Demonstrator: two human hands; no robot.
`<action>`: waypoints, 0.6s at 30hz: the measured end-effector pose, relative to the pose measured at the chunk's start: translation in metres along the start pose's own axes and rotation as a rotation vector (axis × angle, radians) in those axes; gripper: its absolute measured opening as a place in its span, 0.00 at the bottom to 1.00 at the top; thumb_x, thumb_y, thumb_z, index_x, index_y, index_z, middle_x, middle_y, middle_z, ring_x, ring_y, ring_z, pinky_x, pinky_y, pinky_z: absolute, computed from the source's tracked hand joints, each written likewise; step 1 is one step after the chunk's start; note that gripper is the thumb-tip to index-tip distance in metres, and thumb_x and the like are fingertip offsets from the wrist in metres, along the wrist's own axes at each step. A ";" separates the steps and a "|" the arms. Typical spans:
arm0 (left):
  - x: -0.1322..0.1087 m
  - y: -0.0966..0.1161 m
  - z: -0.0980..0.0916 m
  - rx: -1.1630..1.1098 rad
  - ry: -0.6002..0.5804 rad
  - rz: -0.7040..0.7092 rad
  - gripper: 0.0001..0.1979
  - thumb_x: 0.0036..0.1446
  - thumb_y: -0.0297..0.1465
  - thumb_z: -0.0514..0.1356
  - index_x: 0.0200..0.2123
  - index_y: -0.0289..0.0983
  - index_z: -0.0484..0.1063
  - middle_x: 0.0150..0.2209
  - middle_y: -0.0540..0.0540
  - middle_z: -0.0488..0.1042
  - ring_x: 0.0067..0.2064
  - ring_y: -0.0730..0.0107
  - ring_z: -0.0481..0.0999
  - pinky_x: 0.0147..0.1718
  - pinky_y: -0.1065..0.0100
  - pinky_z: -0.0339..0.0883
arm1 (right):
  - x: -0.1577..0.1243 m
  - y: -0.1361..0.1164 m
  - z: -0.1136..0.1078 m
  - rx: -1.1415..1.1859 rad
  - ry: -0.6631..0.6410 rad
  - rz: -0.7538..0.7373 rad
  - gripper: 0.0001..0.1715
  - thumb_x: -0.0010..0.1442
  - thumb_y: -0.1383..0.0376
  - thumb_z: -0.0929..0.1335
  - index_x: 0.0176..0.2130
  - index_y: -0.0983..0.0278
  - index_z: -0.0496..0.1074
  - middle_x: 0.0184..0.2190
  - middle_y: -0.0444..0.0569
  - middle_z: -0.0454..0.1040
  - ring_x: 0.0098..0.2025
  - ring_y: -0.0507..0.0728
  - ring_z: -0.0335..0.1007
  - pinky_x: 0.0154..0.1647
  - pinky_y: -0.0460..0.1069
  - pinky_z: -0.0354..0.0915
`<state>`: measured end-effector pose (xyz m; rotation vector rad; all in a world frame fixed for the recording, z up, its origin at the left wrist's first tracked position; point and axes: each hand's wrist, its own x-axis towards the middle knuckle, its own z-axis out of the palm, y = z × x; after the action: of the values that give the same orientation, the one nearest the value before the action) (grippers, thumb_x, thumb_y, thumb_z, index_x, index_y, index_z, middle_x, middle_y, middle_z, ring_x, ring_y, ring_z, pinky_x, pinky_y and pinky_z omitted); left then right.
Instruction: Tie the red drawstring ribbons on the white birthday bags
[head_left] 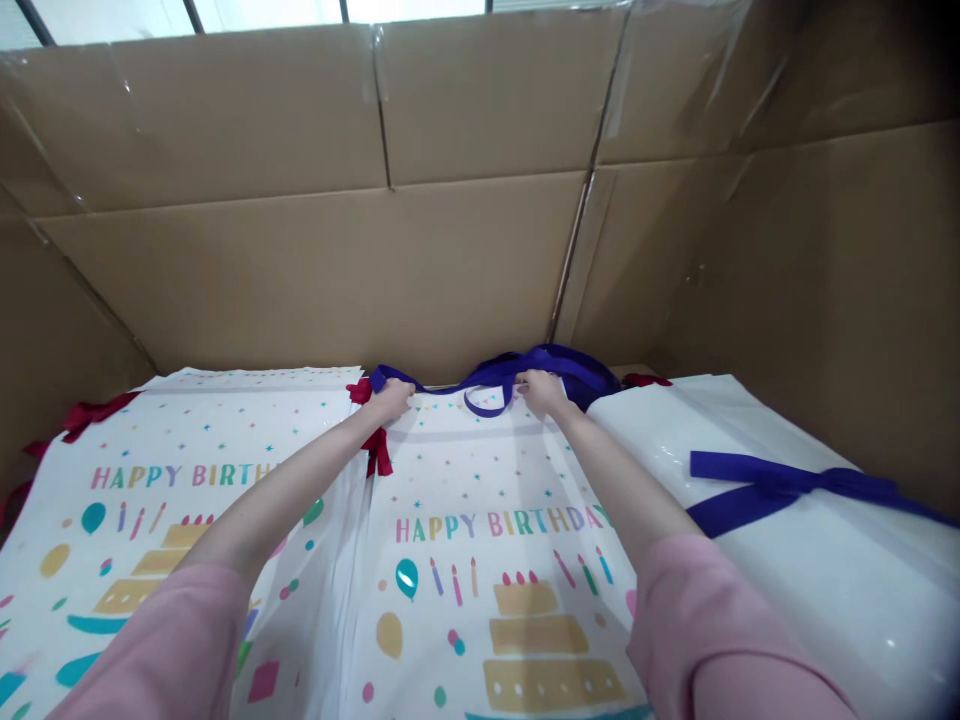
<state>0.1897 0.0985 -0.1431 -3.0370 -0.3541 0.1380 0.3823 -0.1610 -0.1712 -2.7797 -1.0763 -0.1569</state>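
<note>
A white birthday gift bag (480, 470) lies in the middle, printed with "HAPPY BIRTHDAY", candles, balloons and a tiered cake. My left hand (393, 398) is closed on its far left corner, beside a red ribbon bow (379, 450). At the far right corner, my right hand (540, 390) pinches the same edge, with fingertips partly hidden. A blue ribbon (489, 378) runs along that edge between both hands and bunches up behind the right one. Whether either hand also grips the ribbon, I cannot tell.
Tall walls of a big cardboard box (315, 280) rise behind and at both sides. To the left lies a stack of matching printed bags (247, 430) with red ribbons. Plain white bags (780, 560) with a blue ribbon bow (810, 482) lie on the right.
</note>
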 end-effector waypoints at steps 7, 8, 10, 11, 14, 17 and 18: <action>-0.007 -0.004 0.002 0.097 0.154 -0.016 0.12 0.53 0.26 0.55 0.41 0.34 0.72 0.38 0.36 0.75 0.45 0.50 0.71 0.48 0.53 0.56 | -0.012 -0.018 0.004 -0.090 0.184 0.011 0.17 0.59 0.68 0.60 0.45 0.65 0.73 0.47 0.59 0.69 0.51 0.64 0.59 0.51 0.56 0.54; -0.010 -0.003 0.001 0.105 0.170 -0.003 0.12 0.54 0.26 0.55 0.41 0.33 0.72 0.39 0.35 0.75 0.46 0.50 0.70 0.49 0.52 0.55 | -0.017 -0.022 0.005 -0.093 0.183 0.035 0.17 0.59 0.69 0.60 0.45 0.66 0.72 0.47 0.60 0.68 0.51 0.65 0.59 0.51 0.57 0.54; -0.018 0.001 -0.004 0.112 0.200 0.035 0.12 0.55 0.27 0.55 0.42 0.33 0.72 0.41 0.35 0.74 0.48 0.51 0.69 0.51 0.52 0.52 | -0.029 -0.031 0.003 -0.084 0.180 0.085 0.18 0.59 0.69 0.60 0.45 0.68 0.72 0.47 0.63 0.67 0.51 0.67 0.58 0.49 0.58 0.55; -0.024 0.002 -0.006 0.113 0.213 0.056 0.12 0.56 0.27 0.54 0.43 0.33 0.72 0.41 0.36 0.73 0.48 0.52 0.68 0.52 0.53 0.52 | -0.036 -0.036 0.001 -0.075 0.181 0.102 0.19 0.59 0.69 0.59 0.45 0.68 0.72 0.47 0.63 0.67 0.51 0.68 0.58 0.48 0.58 0.55; -0.053 0.007 -0.011 0.099 0.285 0.153 0.14 0.59 0.28 0.51 0.47 0.36 0.70 0.44 0.39 0.72 0.50 0.57 0.67 0.56 0.56 0.48 | -0.070 -0.052 -0.005 -0.039 0.154 0.079 0.20 0.59 0.68 0.58 0.47 0.68 0.71 0.48 0.63 0.68 0.52 0.68 0.58 0.48 0.59 0.56; -0.092 0.008 -0.011 0.040 0.353 0.299 0.15 0.59 0.26 0.51 0.48 0.37 0.69 0.46 0.41 0.72 0.51 0.59 0.67 0.58 0.57 0.48 | -0.118 -0.069 -0.008 0.015 0.076 -0.032 0.23 0.62 0.64 0.57 0.52 0.66 0.68 0.53 0.61 0.66 0.55 0.66 0.58 0.53 0.60 0.56; -0.106 0.008 -0.010 0.014 0.344 0.340 0.16 0.58 0.26 0.51 0.49 0.37 0.68 0.46 0.42 0.72 0.50 0.60 0.67 0.57 0.57 0.49 | -0.136 -0.074 -0.008 0.034 0.029 -0.078 0.25 0.62 0.62 0.57 0.55 0.65 0.66 0.56 0.60 0.64 0.58 0.67 0.55 0.55 0.61 0.54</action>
<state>0.0898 0.0656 -0.1255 -2.9982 0.1874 -0.3558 0.2317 -0.1977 -0.1765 -2.6989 -1.1700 -0.1854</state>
